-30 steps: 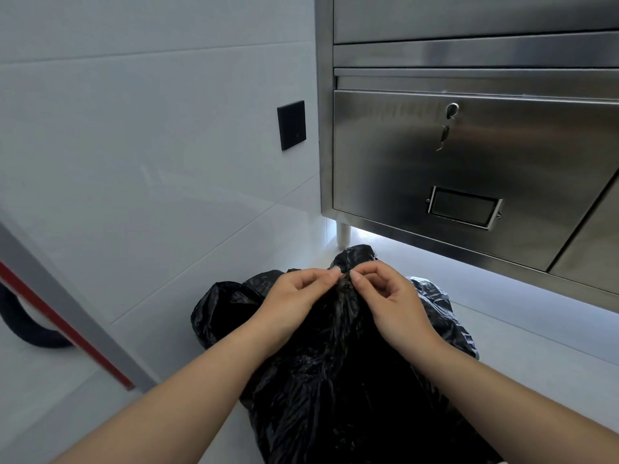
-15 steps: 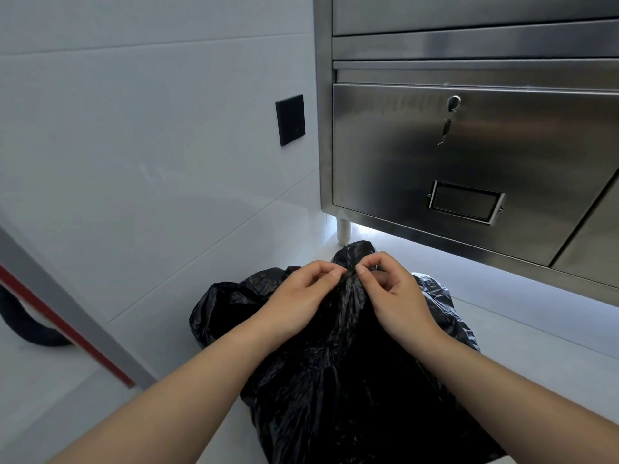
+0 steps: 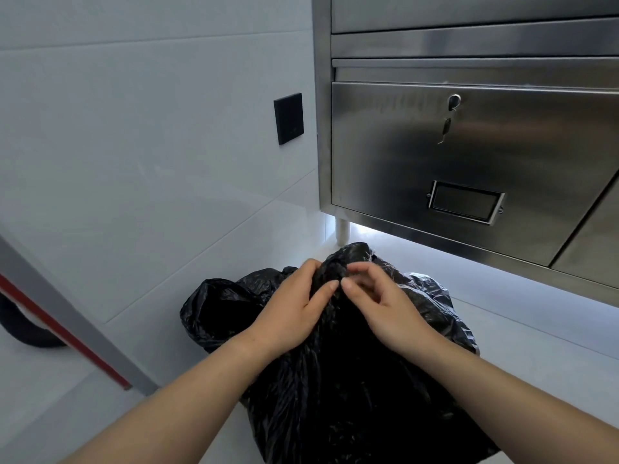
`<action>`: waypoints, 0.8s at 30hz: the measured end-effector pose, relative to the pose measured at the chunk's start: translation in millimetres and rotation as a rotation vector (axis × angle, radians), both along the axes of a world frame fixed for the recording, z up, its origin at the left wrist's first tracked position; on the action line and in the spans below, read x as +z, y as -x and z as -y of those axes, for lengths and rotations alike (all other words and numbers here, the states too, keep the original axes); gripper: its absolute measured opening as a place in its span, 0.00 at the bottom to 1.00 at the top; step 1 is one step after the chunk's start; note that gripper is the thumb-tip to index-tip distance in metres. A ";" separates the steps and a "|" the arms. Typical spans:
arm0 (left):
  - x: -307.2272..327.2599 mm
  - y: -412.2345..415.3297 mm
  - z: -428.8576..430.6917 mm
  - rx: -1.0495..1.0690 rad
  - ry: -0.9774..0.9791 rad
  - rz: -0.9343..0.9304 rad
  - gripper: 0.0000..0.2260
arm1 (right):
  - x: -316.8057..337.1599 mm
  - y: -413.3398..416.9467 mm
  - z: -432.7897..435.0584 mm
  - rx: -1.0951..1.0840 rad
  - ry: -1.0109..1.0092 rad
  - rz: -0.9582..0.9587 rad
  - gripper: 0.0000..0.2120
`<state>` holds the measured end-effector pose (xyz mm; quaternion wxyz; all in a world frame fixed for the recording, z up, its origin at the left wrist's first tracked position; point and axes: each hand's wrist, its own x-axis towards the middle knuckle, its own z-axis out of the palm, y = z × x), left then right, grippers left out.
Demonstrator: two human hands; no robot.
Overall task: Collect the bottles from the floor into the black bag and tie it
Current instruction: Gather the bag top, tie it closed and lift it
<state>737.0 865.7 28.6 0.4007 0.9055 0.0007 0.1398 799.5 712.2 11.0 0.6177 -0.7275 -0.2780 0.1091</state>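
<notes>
A full black bag (image 3: 338, 390) of crinkled plastic sits on the pale floor in front of me. Its top is gathered into a bunch between my hands. My left hand (image 3: 294, 308) grips the left side of that bunch, thumb toward the middle. My right hand (image 3: 378, 301) pinches the bunched plastic from the right, its fingers curled and slightly blurred. No bottles show; whatever is in the bag is hidden by the plastic.
A stainless steel cabinet (image 3: 469, 155) with a keyed drawer stands on short legs just behind the bag. A white tiled wall (image 3: 134, 162) with a black switch plate (image 3: 288, 118) is on the left. A grey and red post (image 3: 67, 326) slants across the lower left, with a black hose (image 3: 20, 326) behind it.
Both hands have kept working the bunched bag top; the left hand has wrapped further over it and the right fingers have shifted and curled. The bag itself has stayed in place.
</notes>
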 end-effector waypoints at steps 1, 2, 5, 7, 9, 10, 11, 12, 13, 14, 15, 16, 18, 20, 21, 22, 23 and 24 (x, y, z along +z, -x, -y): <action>1.2 -0.5 -3.0 0.010 0.007 0.015 0.05 | -2.2 2.0 0.1 0.038 0.040 0.022 0.08; 2.1 -0.9 -5.4 0.013 0.011 0.024 0.05 | -4.1 4.0 0.2 0.069 0.074 0.041 0.10; 2.0 0.3 -8.7 0.002 0.008 0.017 0.04 | -6.0 5.1 0.4 0.049 0.123 0.131 0.12; 0.5 1.2 -9.5 -0.002 0.011 0.011 0.06 | -6.3 2.1 0.1 -0.005 0.113 0.178 0.10; -0.3 1.3 -11.2 0.022 0.010 0.014 0.11 | -6.9 0.1 0.6 -0.039 0.116 0.205 0.08; -0.7 1.1 -12.4 0.041 0.013 0.018 0.12 | -7.8 -0.6 1.3 -0.049 0.118 0.207 0.07; -1.2 0.7 -13.5 0.062 0.017 0.022 0.12 | -9.0 -1.2 2.0 -0.059 0.119 0.209 0.07; -1.9 0.1 -14.4 0.082 0.028 0.021 0.12 | -10.1 -1.5 2.7 -0.073 0.119 0.212 0.06; -2.2 -0.2 -14.8 0.098 0.049 0.015 0.12 | -10.7 -1.5 3.2 -0.091 0.116 0.216 0.06; -2.3 -0.3 -14.6 0.104 0.081 0.007 0.13 | -10.7 -1.4 3.4 -0.110 0.111 0.218 0.06; -2.6 -0.4 -14.4 0.100 0.103 -0.002 0.13 | -10.0 -1.4 3.4 -0.128 0.104 0.219 0.07; -3.2 -0.8 -14.7 0.093 0.104 -0.007 0.12 | -9.2 -1.7 3.2 -0.144 0.097 0.220 0.08; -5.8 -1.6 -16.0 0.073 0.093 -0.024 0.09 | -7.9 -2.7 2.2 -0.164 0.092 0.218 0.08; -6.7 -1.0 -14.7 0.066 0.190 -0.052 0.07 | -8.4 -3.1 1.3 -0.168 0.092 0.212 0.07; -5.6 -1.0 -12.9 0.069 0.276 -0.069 0.10 | -8.9 -3.0 0.8 -0.165 0.094 0.211 0.06; -5.0 -1.8 -11.6 0.073 0.364 -0.083 0.13 | -9.3 -2.6 0.4 -0.160 0.098 0.212 0.06; -3.7 -2.6 -10.3 0.076 0.428 -0.087 0.15 | -9.5 -2.2 -0.1 -0.153 0.102 0.214 0.06; -2.2 -3.6 -9.1 0.085 0.463 -0.080 0.17 | -9.8 -1.6 -0.5 -0.146 0.110 0.217 0.07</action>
